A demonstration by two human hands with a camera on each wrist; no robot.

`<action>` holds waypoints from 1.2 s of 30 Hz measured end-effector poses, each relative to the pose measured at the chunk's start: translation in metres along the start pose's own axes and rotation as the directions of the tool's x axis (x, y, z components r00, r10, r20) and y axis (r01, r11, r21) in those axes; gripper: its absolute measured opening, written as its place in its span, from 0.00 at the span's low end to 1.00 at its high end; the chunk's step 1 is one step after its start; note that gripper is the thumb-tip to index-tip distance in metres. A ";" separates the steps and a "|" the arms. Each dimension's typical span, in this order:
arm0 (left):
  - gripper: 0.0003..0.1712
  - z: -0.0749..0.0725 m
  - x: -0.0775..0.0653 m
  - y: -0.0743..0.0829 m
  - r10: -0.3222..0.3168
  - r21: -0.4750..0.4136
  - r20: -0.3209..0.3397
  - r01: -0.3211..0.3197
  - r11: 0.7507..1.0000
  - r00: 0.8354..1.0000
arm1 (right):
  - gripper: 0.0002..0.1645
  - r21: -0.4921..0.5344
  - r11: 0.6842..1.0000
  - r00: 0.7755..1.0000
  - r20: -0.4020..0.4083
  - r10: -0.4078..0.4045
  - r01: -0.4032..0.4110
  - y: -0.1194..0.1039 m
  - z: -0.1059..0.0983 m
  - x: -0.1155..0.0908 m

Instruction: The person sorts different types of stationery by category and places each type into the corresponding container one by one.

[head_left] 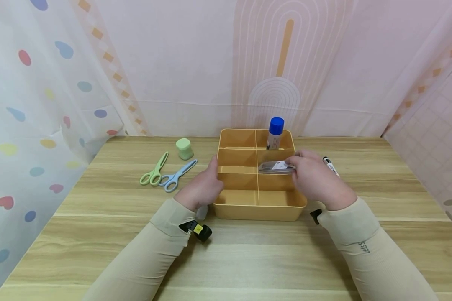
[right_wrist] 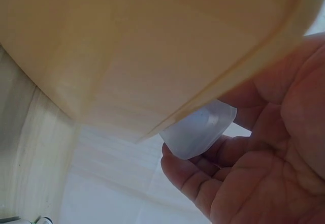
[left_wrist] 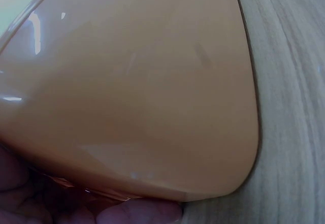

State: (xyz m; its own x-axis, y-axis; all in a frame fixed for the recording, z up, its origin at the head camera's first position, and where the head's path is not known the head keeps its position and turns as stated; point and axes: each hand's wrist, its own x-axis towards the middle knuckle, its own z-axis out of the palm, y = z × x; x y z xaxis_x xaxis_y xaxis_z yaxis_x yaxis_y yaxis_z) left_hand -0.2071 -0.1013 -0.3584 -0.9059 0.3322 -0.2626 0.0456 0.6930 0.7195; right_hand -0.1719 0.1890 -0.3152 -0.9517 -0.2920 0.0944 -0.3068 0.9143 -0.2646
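A yellow-orange divided organizer box [head_left: 260,212] stands on the table, with a blue-capped glue stick [head_left: 274,136] upright in its back right compartment. My left hand [head_left: 202,186] grips the box's left wall; in the left wrist view its fingers [left_wrist: 139,211] lie against the outer side. Over the middle right compartment, my right hand [head_left: 316,177] pinches a clear plastic case [head_left: 275,167] with a white label. The case's translucent end [right_wrist: 200,130] shows between the fingers in the right wrist view, beside the box wall. What the case contains is unclear.
Left of the box lie green scissors [head_left: 156,170] and blue scissors [head_left: 178,175], with a small light-green waisted block [head_left: 184,149] behind them. A white marker [head_left: 330,165] lies right of the box, partly hidden. Some pale object [head_left: 202,212] shows under my left wrist. A curtain [head_left: 181,83] hangs behind the table.
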 end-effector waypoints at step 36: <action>0.50 -0.001 0.001 0.001 -0.006 0.011 -0.002 0.006 1.000 1.000 | 0.26 -0.009 0.998 0.998 0.014 -0.055 0.055 0.008 0.004 0.002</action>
State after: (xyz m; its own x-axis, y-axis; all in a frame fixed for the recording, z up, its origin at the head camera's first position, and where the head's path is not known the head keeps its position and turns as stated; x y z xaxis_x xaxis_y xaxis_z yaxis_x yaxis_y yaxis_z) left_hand -0.2082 -0.1011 -0.3576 -0.9069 0.3268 -0.2659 0.0447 0.7022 0.7106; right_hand -0.1762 0.1946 -0.3214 -0.9336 -0.3456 0.0949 -0.3584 0.8995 -0.2499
